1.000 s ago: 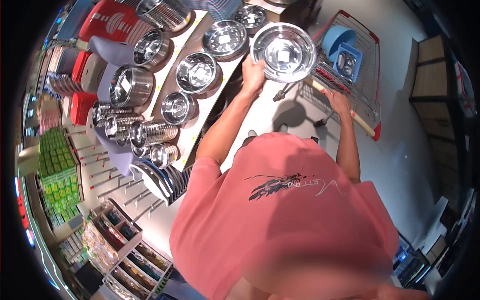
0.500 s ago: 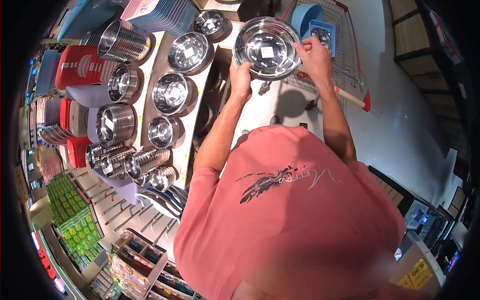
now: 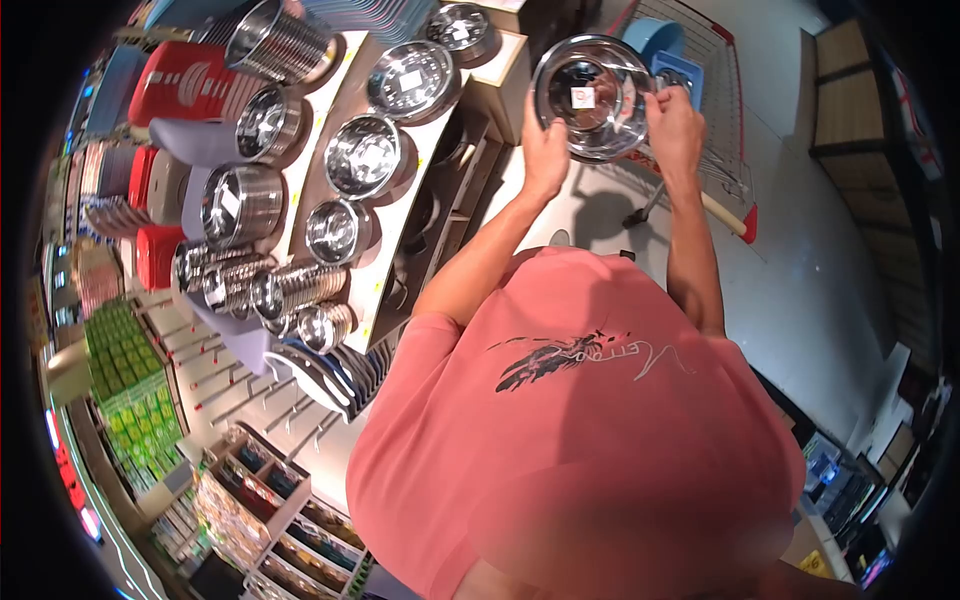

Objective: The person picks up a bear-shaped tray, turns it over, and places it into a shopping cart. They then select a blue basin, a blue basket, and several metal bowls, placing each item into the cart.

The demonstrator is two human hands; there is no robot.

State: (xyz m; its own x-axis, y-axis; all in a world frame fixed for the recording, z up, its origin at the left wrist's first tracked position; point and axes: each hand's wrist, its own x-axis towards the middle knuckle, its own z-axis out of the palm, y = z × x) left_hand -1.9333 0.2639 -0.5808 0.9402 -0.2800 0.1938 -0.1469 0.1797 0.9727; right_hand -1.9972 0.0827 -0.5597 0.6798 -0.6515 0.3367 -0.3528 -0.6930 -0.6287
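Observation:
A shiny stainless steel bowl [image 3: 592, 130] with a white sticker inside is held up in front of me, its opening facing me. My left hand [image 3: 546, 158] grips the lower left rim, thumb on the inner side. On the right rim, my right hand [image 3: 676, 130] is closed with thumb and fingers pinching the edge. Just beyond the bowl stands a shopping cart [image 3: 744, 165] holding a blue basin [image 3: 655, 37] and a lighter blue basket [image 3: 690, 75] with something metallic in it.
To the left, a display shelf [image 3: 385, 220] carries metal bowls [image 3: 362, 157], stacked steel basins and a ribbed metal bucket [image 3: 275, 42]. Red plastic goods [image 3: 180, 85] stand further left. Dark wooden shelving [image 3: 850, 90] lines the far right, past the pale floor [image 3: 775, 270].
The bowl and both hands have shifted right in view, closer to the cart. The bowl has tilted slightly, and the shelf goods have shifted in view as my head turned.

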